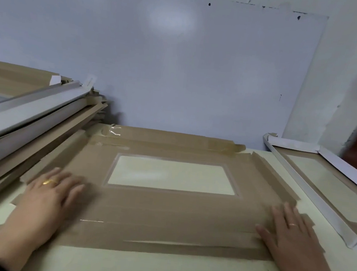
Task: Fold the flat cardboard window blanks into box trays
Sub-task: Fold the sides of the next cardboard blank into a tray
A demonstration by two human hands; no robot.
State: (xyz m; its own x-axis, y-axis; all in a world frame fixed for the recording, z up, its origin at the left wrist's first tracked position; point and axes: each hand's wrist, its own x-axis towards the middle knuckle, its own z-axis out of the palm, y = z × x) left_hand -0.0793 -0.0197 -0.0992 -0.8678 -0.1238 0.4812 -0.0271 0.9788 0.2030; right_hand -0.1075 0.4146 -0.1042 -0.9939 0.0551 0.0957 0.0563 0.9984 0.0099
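The flat brown cardboard blank with its clear rectangular window [166,210] lay centred on the pale table [140,266]. The left hand [47,197] at eight o'clock and right hand [291,236] at four pressed it flat, fingers straight, gripping nothing. Creasing each scored flap fully, evenly, would probably help.

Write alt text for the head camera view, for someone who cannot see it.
Two hands, left hand and right hand, press flat on a brown cardboard blank with a clear window, lying on a pale table. A stack of blanks sits left; a folded tray sits right.
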